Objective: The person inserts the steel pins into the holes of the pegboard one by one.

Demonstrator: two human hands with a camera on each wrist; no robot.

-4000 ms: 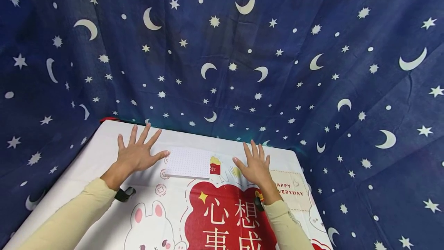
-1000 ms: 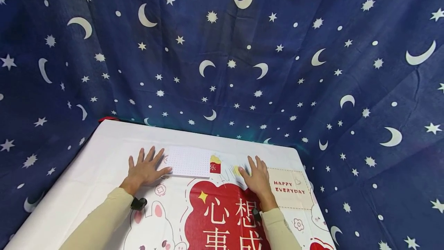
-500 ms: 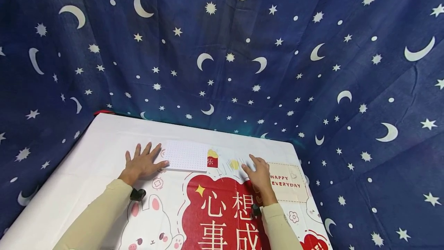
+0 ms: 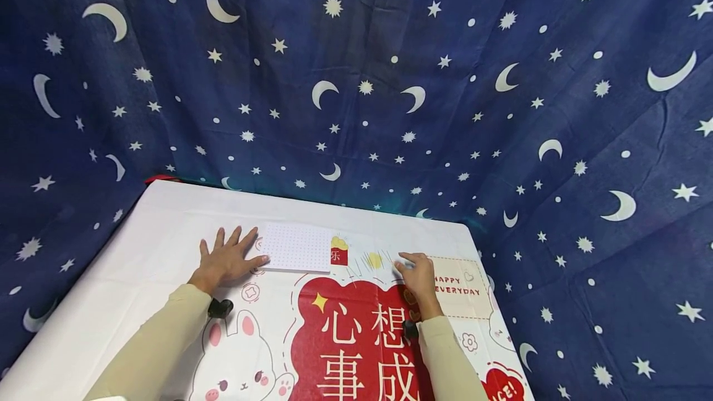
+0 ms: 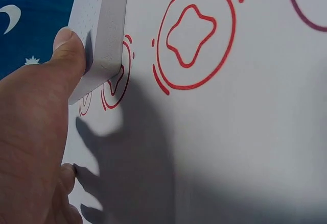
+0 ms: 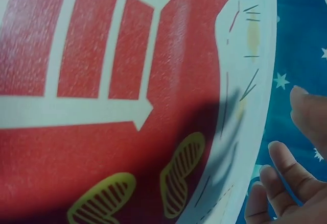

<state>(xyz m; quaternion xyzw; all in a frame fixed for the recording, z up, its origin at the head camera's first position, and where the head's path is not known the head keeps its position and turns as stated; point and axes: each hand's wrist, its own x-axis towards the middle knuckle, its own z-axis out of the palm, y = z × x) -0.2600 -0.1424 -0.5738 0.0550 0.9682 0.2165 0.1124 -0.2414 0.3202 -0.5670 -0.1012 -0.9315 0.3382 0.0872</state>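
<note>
A flat white rectangular block (image 4: 297, 247) with rows of small dots on top lies near the back of the table. At its left end is my left hand (image 4: 225, 262), fingers spread, with the thumb touching the block's near corner. In the left wrist view the thumb (image 5: 69, 50) rests on the block's edge (image 5: 110, 35), which has a thick plain side. To the right of the block, my right hand (image 4: 419, 277) hovers over the cloth with loosely bent fingers. The right wrist view shows thumb and fingers (image 6: 283, 165) apart, nothing visible between them.
A printed tablecloth (image 4: 184, 215) covers the table, with a rabbit, a red patch with characters, and a "HAPPY EVERYDAY" panel (image 4: 459, 302). Dark blue curtains (image 4: 356, 141) with moons and stars hang behind and at both sides.
Both hands have come down and nearer the body since the earliest frame. My right hand's fingers have gone from spread to bent. The left thumb stays at the block, which has not moved on the table.
</note>
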